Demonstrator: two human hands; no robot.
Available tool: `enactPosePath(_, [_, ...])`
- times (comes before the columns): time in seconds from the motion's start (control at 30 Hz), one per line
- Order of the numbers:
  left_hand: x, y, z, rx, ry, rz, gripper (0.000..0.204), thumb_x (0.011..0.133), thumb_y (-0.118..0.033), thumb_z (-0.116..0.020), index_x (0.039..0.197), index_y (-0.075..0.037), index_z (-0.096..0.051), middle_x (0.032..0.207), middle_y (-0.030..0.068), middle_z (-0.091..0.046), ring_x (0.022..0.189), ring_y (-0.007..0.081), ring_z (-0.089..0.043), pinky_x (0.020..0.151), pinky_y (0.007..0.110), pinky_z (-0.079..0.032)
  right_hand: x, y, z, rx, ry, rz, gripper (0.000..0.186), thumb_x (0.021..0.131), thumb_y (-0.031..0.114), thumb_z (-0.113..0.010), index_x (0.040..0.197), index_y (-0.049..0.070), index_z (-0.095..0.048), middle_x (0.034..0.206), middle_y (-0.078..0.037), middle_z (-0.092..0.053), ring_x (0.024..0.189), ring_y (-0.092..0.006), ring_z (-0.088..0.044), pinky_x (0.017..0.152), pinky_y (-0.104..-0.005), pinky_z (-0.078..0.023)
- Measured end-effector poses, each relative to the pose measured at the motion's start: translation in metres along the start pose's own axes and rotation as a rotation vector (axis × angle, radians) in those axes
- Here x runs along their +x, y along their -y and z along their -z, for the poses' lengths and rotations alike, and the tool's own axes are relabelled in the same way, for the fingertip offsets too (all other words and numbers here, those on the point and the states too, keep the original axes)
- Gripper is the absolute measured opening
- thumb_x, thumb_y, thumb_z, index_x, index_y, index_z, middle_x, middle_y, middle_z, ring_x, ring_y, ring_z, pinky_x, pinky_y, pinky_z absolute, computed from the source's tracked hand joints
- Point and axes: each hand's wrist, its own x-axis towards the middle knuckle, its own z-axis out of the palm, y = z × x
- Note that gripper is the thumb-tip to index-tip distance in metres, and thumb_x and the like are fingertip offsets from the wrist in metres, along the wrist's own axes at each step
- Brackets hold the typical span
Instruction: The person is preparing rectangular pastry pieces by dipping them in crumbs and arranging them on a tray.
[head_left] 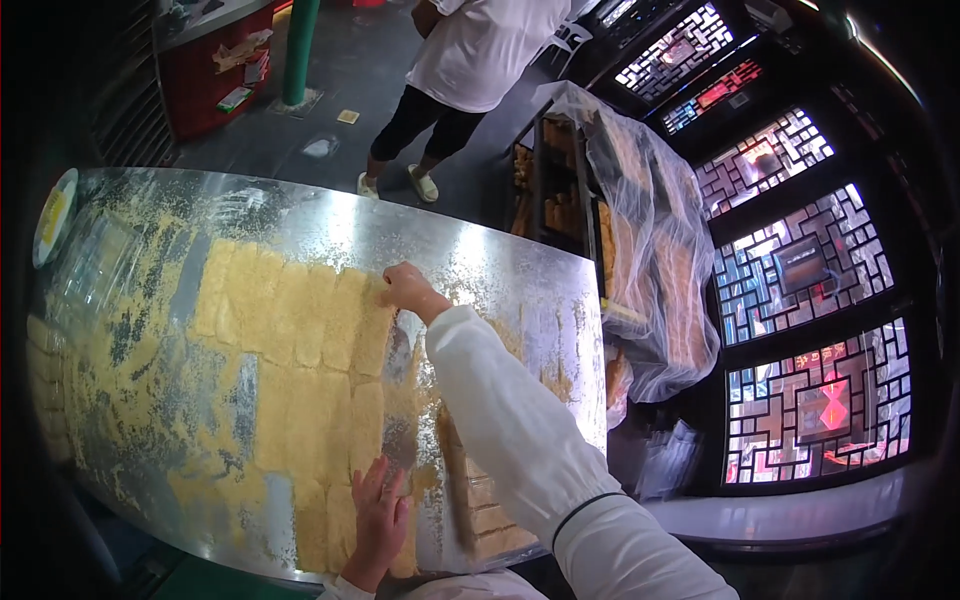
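Several long, crumb-coated yellow slabs (pixel 285 310) lie side by side in rows on a metal table (pixel 540 300). My right hand (pixel 412 288) reaches across to the far right corner of the back row, its fingers curled closed against the slab edge. What those fingers hold, if anything, is hidden. Near the table's front edge, my left hand (pixel 378 520) rests with spread fingers on the right end of the nearest slabs (pixel 325 525). Yellow crumbs (pixel 130 370) are scattered thickly over the table's left side.
A tray of light brown blocks (pixel 490 510) sits under my right forearm. Beyond the table's right end, a rack (pixel 640 240) of baked goods stands under clear plastic. A person (pixel 470 80) in a white top stands past the far edge, near a green post (pixel 298 55).
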Motion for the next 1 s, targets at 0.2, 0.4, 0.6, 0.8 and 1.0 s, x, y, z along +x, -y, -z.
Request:
enactPosePath(0.2, [-0.018, 0.002, 0.024, -0.024, -0.042, -0.044, 0.05, 0.084, -0.002, -0.06, 0.133, -0.003, -0.056, 0.147, 0.0193, -0.044, 0.137, 0.0365, -0.041, 0.117, 0.054, -0.025, -0.106, 0.086, 0.058, 0.471, 0.109, -0.01, 0.039, 0.085, 0.02, -0.065, 0.11, -0.003, -0.047, 0.098, -0.029, -0.064, 0.092, -0.0435, -0.064, 0.078, -0.0491, -0.051])
enactPosePath(0.4, [-0.024, -0.011, 0.006, -0.052, 0.039, -0.042, 0.042, 0.087, -0.005, -0.061, 0.13, -0.005, -0.058, 0.141, 0.0167, -0.049, 0.128, 0.0374, -0.048, 0.11, 0.046, -0.038, -0.203, 0.069, 0.086, 0.425, -0.11, 0.025, 0.029, 0.093, 0.014, -0.061, 0.118, 0.0, -0.055, 0.084, -0.021, -0.07, 0.073, -0.0271, -0.073, 0.065, -0.0364, -0.057])
enactPosePath(0.6, [-0.004, -0.034, -0.039, -0.017, 0.074, -0.034, 0.047, 0.09, -0.014, -0.064, 0.134, -0.002, -0.054, 0.122, 0.0166, -0.059, 0.115, 0.0359, -0.054, 0.101, 0.044, -0.044, -0.322, 0.052, 0.153, 0.344, -0.221, -0.072, 0.028, 0.092, 0.012, -0.063, 0.115, -0.003, -0.062, 0.08, -0.018, -0.069, 0.068, -0.0219, -0.068, 0.062, -0.0332, -0.055])
enactPosePath(0.8, [0.013, -0.061, -0.077, -0.104, 0.152, 0.327, 0.054, 0.094, -0.017, -0.06, 0.143, 0.0, -0.045, 0.108, 0.0166, -0.059, 0.103, 0.0332, -0.058, 0.091, 0.042, -0.046, -0.41, 0.004, 0.115, 0.823, -0.22, -0.136, 0.025, 0.097, 0.012, -0.06, 0.115, -0.006, -0.06, 0.098, -0.012, -0.067, 0.085, -0.0175, -0.067, 0.071, -0.0312, -0.059])
enactPosePath(1.0, [0.018, -0.057, -0.103, -0.031, 0.02, 0.296, 0.055, 0.096, -0.014, -0.056, 0.147, -0.001, -0.04, 0.103, 0.0168, -0.057, 0.097, 0.0329, -0.058, 0.089, 0.043, -0.046, -0.446, -0.05, 0.019, 1.383, -0.315, -0.269, 0.026, 0.1, 0.018, -0.058, 0.118, 0.0, -0.058, 0.107, -0.009, -0.065, 0.095, -0.0167, -0.066, 0.084, -0.0361, -0.059])
